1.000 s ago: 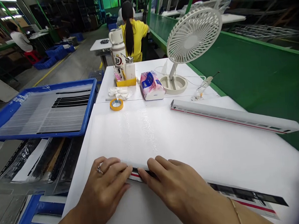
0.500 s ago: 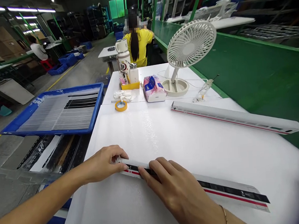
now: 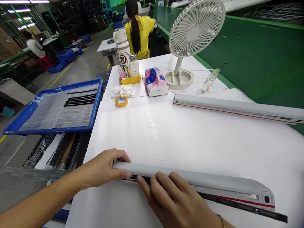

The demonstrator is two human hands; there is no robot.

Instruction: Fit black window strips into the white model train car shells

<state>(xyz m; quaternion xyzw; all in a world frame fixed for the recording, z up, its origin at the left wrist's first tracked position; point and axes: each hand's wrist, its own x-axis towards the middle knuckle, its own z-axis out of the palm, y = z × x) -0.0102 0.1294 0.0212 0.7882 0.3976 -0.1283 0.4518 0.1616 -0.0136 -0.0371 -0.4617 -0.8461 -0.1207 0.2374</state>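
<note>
A blue tray [image 3: 53, 127] of thin strips sat off the tabletop [image 3: 168, 137]. The left hand [image 3: 104, 169] held one end of a long white train shell [image 3: 193, 178], and the right hand [image 3: 174, 203] gripped its side. It lay on a black strip [image 3: 248, 206]. A second train shell [image 3: 243, 109] lay farther up, to the right.

Catalogued legible markings: one large dark character, apparently 郭 though not certain, is printed on the label of the white thermos flask [image 3: 123, 60]. Lettering on the blue panel of the tissue pack [image 3: 151, 76] is too small to be read. A small white mark, possibly a numeral 2, is borne on the black strip [image 3: 256, 211] beneath the white train-model shell [image 3: 208, 179].
</note>
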